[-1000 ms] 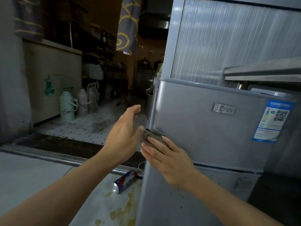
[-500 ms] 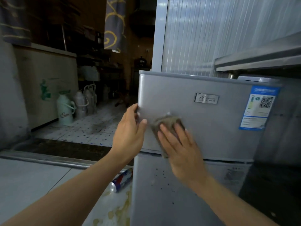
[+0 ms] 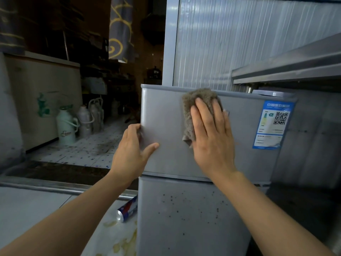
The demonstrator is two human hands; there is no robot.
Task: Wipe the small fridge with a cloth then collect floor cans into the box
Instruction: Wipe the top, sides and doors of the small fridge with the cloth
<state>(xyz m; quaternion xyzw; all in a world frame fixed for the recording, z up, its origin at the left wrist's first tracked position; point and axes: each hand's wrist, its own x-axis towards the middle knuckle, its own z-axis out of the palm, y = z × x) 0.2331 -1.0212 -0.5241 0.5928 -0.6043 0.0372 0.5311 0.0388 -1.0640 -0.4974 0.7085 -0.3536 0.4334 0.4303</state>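
- While the right hand (image 3: pixel 212 137) presses flat, fingers straight, it pins the cloth (image 3: pixel 198 108) against the small fridge (image 3: pixel 166 111) upper door, near its top edge.
- Left hand (image 3: pixel 132 150) grips that door's left edge.
- One can (image 3: pixel 128 209) lies on the floor beside the fridge's lower left corner.

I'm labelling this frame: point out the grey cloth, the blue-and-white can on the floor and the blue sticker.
grey cloth (image 3: pixel 200 97): head view, upper fold.
blue-and-white can (image 3: pixel 129 209): head view, side wall.
blue sticker (image 3: pixel 273 124): head view, centre.

Single head view, facing forward and down, close to fridge (image 3: pixel 184 209) front
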